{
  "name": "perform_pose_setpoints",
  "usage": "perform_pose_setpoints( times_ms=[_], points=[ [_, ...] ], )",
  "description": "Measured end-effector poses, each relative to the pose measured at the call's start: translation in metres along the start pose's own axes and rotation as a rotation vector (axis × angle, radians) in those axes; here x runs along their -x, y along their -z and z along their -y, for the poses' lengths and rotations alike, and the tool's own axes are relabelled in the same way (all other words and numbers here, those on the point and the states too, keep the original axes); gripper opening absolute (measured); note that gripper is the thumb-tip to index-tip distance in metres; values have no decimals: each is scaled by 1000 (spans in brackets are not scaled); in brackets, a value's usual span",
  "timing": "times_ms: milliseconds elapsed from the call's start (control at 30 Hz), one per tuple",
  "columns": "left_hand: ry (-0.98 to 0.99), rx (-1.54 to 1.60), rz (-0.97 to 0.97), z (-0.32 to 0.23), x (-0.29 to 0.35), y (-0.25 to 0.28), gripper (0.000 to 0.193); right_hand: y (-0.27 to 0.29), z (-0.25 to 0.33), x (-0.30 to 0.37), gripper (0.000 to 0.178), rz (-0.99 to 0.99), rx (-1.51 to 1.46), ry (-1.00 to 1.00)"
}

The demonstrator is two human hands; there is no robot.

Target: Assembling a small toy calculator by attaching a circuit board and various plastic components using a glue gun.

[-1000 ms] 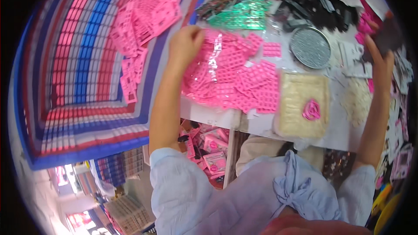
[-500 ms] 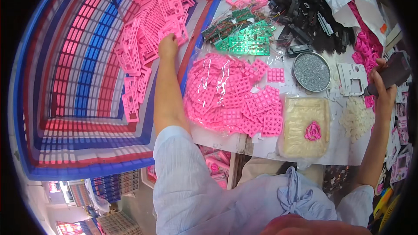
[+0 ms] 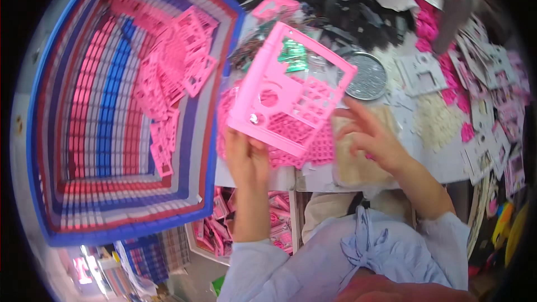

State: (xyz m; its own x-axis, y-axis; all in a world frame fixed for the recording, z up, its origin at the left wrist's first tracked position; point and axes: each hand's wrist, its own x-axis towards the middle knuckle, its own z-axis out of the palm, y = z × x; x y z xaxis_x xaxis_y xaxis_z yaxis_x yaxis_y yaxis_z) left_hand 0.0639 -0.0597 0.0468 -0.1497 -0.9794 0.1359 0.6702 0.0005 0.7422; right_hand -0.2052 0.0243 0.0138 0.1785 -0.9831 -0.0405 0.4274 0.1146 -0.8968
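A pink plastic casing panel (image 3: 284, 94), tilted, with a large window, a round hole and rows of small square openings, is raised over the worktable. My left hand (image 3: 249, 159) grips its lower left corner from below. Close to the panel's right side, my right hand (image 3: 373, 138) has its fingers apart and holds nothing; whether a fingertip touches the panel I cannot tell. Behind the panel, and partly hidden by it, lies a heap of pink keypad pieces (image 3: 320, 148). Below my right hand is a beige wrapped packet (image 3: 358, 176).
On the left a large blue-rimmed striped basket (image 3: 221, 134) holds more pink panels (image 3: 168, 59). A round tin of small grey parts (image 3: 366, 75) stands behind my right hand. White panels (image 3: 422, 72) and pale small pieces (image 3: 436, 120) lie to the right. A blurred dark tool (image 3: 454, 14) hangs upper right.
My left hand has come out of the basket with a pink panel, moving right over the table. My right hand has let go of the dark tool and moved left toward the panel.
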Motion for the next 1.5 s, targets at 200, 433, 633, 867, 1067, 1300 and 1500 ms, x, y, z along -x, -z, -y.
perform_pose_setpoints(
  times_ms=[200,433,633,867,1067,1300,1500],
  points=[
    [417,-5,116,74,61,1,32,31,23,27,37,-115,-177,120],
    [598,-185,270,122,85,-57,70,20,-6,60,49,-236,-298,308],
    [555,45,406,132,69,-75,68,20,-22,69,53,-425,-150,470],
    [405,-365,186,86,17,-47,49,59,17,77,81,-49,146,500],
    [180,-343,225,87,3,-84,62,55,24,85,51,-136,-52,250],
    [386,-122,264,120,36,-58,52,70,38,113,46,-229,657,206],
    [424,-406,51,91,33,-53,66,258,104,240,60,-1067,1418,-320]
  ],
)
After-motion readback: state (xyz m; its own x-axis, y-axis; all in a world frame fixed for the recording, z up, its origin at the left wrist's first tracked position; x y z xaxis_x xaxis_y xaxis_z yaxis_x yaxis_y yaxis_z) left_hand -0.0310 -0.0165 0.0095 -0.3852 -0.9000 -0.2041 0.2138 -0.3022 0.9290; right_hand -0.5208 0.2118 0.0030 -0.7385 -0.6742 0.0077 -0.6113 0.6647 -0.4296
